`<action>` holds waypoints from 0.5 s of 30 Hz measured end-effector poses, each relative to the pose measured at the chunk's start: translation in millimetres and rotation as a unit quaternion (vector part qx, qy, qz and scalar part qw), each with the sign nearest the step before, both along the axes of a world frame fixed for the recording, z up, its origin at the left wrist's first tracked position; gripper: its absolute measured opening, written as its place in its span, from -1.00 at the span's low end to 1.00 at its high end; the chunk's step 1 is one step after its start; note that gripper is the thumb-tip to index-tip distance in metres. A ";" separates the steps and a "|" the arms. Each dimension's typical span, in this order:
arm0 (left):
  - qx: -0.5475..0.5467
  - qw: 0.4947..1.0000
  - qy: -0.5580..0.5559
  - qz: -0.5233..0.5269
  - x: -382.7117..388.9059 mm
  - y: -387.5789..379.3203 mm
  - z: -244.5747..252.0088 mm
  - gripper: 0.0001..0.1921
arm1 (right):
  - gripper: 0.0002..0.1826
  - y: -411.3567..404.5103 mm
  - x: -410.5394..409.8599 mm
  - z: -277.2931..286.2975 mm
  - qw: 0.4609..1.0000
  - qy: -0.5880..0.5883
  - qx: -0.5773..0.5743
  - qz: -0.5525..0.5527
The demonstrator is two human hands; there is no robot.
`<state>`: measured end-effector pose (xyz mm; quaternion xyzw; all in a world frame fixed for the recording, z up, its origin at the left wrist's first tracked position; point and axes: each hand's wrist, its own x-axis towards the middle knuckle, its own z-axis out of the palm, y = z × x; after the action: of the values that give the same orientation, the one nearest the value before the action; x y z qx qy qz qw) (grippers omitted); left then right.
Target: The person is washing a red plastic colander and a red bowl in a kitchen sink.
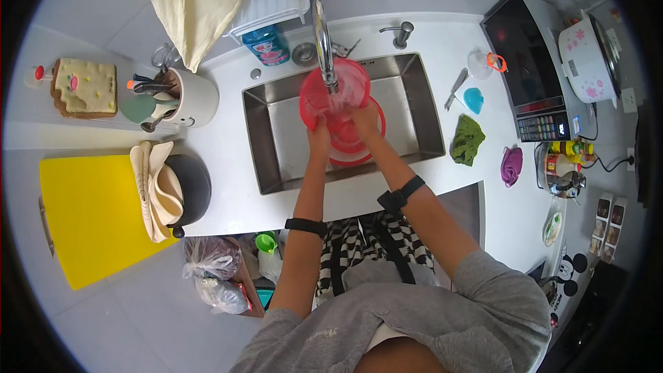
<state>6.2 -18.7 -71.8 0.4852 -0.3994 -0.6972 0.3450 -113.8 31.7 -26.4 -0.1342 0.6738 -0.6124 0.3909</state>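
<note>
A red plastic basin (312,94) is tilted beneath the chrome faucet (322,36), with water and some whitish suds showing inside it. My left hand (319,139) grips its near-left rim. At its near-right side my right hand (366,118) holds the rim, its fingertips blurred by the water. A second red plastic vessel (348,158) sits below, in the stainless steel sink (282,150), partly covered by the first one and by my hands. I cannot tell whether the two vessels touch.
Left of the sink stand a utensil crock (199,98) and a black pot (194,186). Blue detergent (267,45) and a soap dispenser (402,35) line the back. Rightward lie a knife (456,88), a green cloth (467,141), a purple cloth (512,167) and a microwave (528,62).
</note>
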 end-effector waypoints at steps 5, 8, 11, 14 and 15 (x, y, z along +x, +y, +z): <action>-0.009 0.999 -0.051 0.009 -19.6 12.4 26.2 -0.64 | -0.83 6.0 17.7 -25.0 0.993 -0.072 -0.030 -0.091; 0.005 0.999 0.023 0.028 -20.3 13.7 31.7 -0.62 | -0.77 8.8 7.2 -27.5 0.998 -0.039 0.029 -0.026; -0.021 0.998 -0.044 0.034 -15.2 9.9 21.0 -0.61 | -0.74 1.6 8.1 -18.0 0.998 -0.022 0.012 -0.049; -0.058 0.997 0.049 -0.003 -21.2 2.5 13.3 -0.59 | -0.76 -3.5 10.5 -34.6 0.998 0.041 -0.038 -0.032; -0.057 0.997 0.048 0.000 -21.6 1.6 16.4 -0.59 | -0.74 -6.3 15.4 -35.8 0.996 0.045 -0.062 0.034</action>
<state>-15.4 -17.1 -55.4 0.4307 -0.4216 -0.6960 0.3904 -98.3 25.5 -62.2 -0.2085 0.6468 -0.6325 0.3716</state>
